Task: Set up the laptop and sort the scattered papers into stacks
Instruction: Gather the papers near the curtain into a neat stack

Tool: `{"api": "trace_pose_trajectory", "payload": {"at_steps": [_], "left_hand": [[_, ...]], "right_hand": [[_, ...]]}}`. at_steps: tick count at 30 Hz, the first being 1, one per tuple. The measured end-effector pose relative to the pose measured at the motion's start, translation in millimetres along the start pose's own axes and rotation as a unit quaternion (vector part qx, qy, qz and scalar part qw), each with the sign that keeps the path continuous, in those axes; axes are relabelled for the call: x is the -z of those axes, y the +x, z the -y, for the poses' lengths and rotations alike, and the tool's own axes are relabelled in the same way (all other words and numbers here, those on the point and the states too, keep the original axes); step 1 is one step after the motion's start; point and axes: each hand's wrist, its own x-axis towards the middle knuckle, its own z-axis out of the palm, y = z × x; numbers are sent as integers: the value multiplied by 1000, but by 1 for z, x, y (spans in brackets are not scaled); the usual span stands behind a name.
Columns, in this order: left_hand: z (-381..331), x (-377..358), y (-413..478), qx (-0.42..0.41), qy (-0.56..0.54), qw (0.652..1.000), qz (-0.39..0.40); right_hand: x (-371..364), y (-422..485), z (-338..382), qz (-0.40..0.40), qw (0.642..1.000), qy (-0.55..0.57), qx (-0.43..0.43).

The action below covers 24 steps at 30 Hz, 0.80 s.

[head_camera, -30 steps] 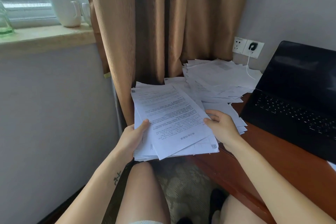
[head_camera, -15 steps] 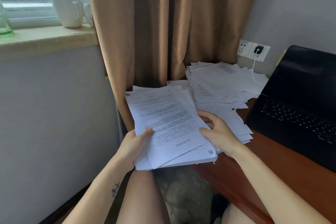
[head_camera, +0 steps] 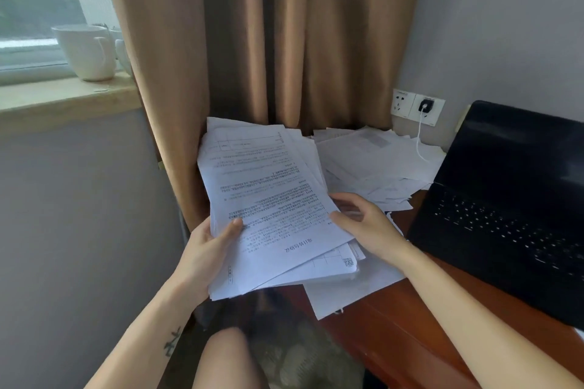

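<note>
Head view: my left hand (head_camera: 208, 249) and right hand (head_camera: 366, 224), fingers (head_camera: 232, 227) curled, grip paper stack (head_camera: 268, 193) left of open laptop (head_camera: 505, 199).

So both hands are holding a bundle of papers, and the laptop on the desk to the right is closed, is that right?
Not quite: the head view shows the laptop open, keyboard visible, screen dark. The rest holds: left hand and right hand grip the bundle of papers, and the laptop is on the desk to the right.
</note>
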Motion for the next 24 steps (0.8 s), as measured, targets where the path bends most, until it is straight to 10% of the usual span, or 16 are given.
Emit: {"api": "trace_pose_trajectory", "payload": {"at_steps": [24], "left_hand": [[32,-50,69,73,27,995,-63]], "right_hand": [[44,148,-86,-161,909,-384,35]]}}
